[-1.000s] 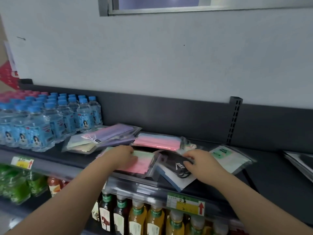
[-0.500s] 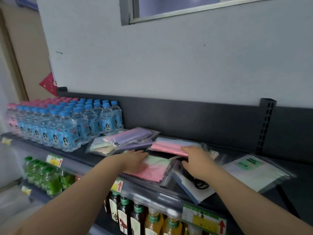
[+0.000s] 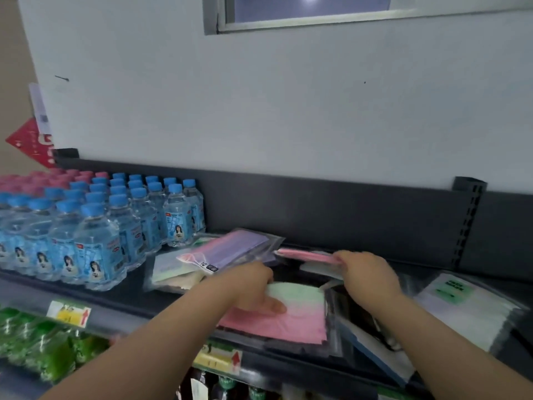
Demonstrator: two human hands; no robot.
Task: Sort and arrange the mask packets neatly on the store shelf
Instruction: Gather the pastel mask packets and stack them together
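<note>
Along the foot of a plain white wall (image 3: 259, 111) with a grey-framed window (image 3: 311, 10) runs a dark grey metal store shelf (image 3: 427, 265), its upright back panel rising behind the goods. On its left part stands a dense block of clear plastic water bottles with blue caps (image 3: 115, 220). Behind them, at the far left, are more bottles with pink caps (image 3: 43, 180). On the tier below, blurred green bottles (image 3: 37, 342) show at the left.

Right of the water the mask packets lie loosely on the shelf, overlapping. Farthest right is a large clear packet of white masks with a green label (image 3: 461, 316). At the front middle lies a clear packet of masks shading from pale green to pink (image 3: 291, 316). The left hand (image 3: 251, 287) grips its far left corner, thumb laid on top and fingers curled at the edge. Behind, just beside the water bottles, a purple and pink packet (image 3: 233, 246) rests on a pale green and cream packet (image 3: 173, 274). A packet with a black mask (image 3: 357, 313) lies partly under the right forearm.

The right hand (image 3: 366, 272) pinches the right end of a flat pink packet (image 3: 305, 254), held edge-on just above the shelf, towards the back. On the front rail, a yellow price tag with a red arrow (image 3: 69, 313) sits below the water bottles.
</note>
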